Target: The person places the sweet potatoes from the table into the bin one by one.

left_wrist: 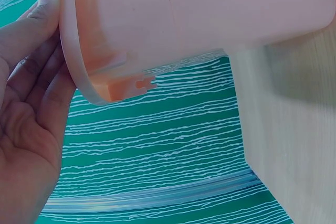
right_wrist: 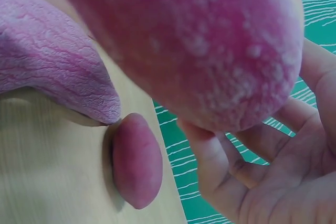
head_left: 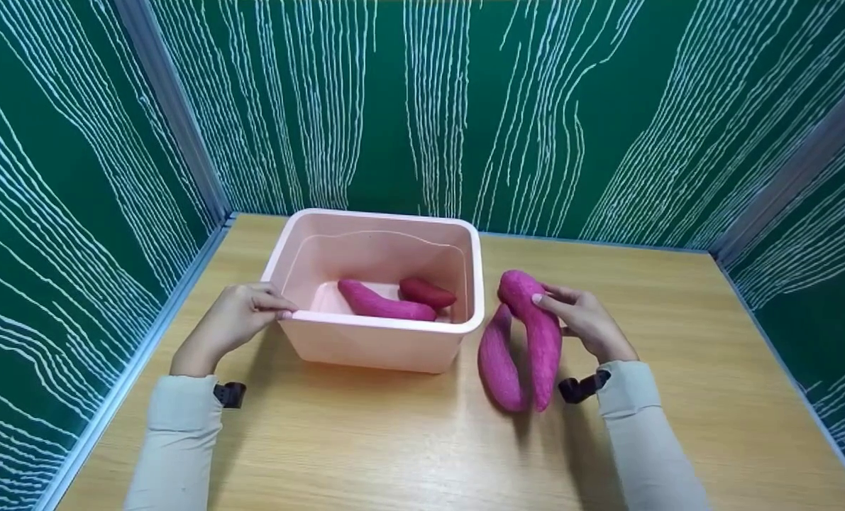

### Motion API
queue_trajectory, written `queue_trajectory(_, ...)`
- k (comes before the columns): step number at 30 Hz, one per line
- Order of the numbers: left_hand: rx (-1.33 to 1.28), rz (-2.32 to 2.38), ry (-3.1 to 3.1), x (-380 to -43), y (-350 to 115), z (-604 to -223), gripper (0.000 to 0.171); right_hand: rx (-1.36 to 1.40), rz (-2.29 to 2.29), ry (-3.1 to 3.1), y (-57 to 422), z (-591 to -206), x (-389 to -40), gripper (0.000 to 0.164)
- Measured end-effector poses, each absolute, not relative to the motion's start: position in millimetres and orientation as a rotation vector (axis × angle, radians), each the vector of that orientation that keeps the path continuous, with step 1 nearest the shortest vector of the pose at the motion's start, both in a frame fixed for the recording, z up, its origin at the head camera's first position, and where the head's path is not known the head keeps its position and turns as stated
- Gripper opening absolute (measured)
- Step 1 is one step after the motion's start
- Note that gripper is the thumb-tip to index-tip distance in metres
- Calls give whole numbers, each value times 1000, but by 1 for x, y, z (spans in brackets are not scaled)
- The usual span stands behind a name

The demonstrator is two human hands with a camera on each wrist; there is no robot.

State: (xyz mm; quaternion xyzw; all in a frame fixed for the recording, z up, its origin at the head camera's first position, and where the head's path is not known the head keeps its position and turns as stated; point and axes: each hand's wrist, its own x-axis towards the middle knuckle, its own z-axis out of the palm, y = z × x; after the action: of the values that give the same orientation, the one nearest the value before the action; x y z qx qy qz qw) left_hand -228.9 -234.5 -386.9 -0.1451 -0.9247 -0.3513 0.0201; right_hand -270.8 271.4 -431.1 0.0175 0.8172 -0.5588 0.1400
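A pink plastic bin [head_left: 372, 344] stands on the table, and my left hand [head_left: 234, 323] pinches its rim at the near left corner. The left wrist view shows the thumb over the outside of that rim [left_wrist: 68, 45]. Inside the bin lie a curved sweet potato [head_left: 383, 301] and a smaller, redder one [head_left: 426, 291]. To the bin's right, my right hand [head_left: 592, 326] holds a long magenta sweet potato [head_left: 541, 333] by its thick upper part, its thin end pointing toward me. Another curved sweet potato [head_left: 499, 365] lies close to its left.
In the right wrist view a small oval sweet potato [right_wrist: 137, 161] lies on the table; the held one hides it from the head view. Green panels [head_left: 387, 106] with wavy white lines wall the wooden table [head_left: 365, 454] at the back and sides, with metal framing [head_left: 174, 106] between them.
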Motion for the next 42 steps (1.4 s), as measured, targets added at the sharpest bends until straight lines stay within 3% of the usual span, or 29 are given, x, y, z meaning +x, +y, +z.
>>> queue_trajectory(42, -449, -1092, -2887, -229, -235, -384, 18, 29, -1568, 2369, 256, -391, -298, 77)
